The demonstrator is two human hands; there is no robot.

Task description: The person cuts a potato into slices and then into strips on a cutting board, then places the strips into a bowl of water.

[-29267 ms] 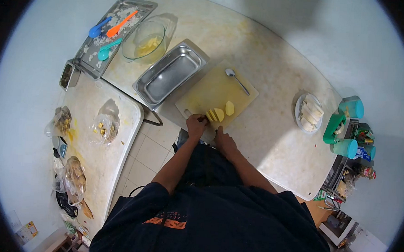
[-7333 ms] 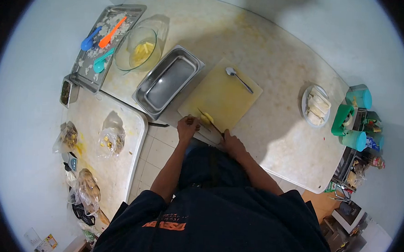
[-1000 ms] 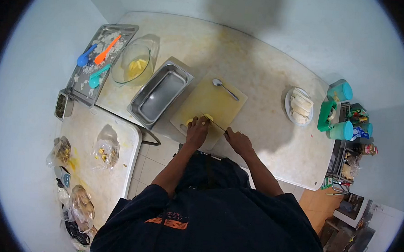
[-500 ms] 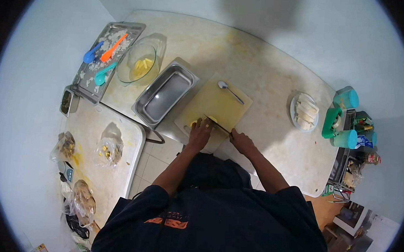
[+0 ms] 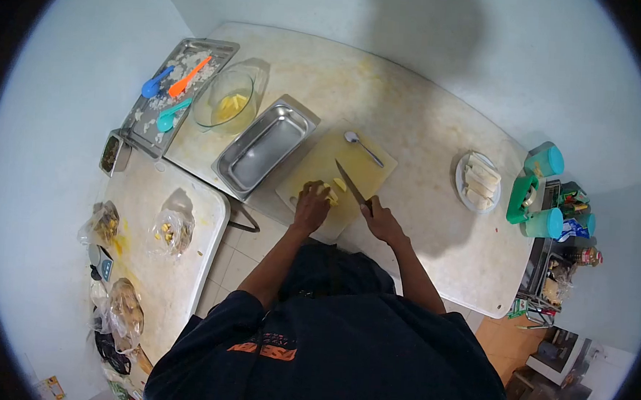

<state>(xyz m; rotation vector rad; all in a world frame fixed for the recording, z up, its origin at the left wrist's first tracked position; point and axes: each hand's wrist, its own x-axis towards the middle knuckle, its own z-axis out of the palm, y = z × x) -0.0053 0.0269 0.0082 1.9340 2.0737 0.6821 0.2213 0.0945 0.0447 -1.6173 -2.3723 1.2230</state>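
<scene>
On the yellowish cutting board (image 5: 369, 170) lie yellow food pieces (image 5: 340, 184) beside my left hand. The fingers of my left hand (image 5: 311, 208) are bent over some of these pieces at the board's lower left. My right hand (image 5: 382, 221) is closed round the handle of a knife (image 5: 350, 181), whose blade points up and to the left over the board, apart from my left hand. A spoon (image 5: 364, 148) with white stuff in its bowl rests on the upper part of the board.
An empty metal pan (image 5: 224, 167) and a glass bowl (image 5: 251, 109) with yellow pieces stand left of the board. Farther left is a metal tray (image 5: 127, 128) with coloured spoons. A plate of white pieces (image 5: 481, 181) and teal-lidded containers (image 5: 544, 222) stand right.
The knife has swung away from my left hand, its blade now pointing more upward. My left hand has shifted slightly left, and the yellow pieces by it lie apart.
</scene>
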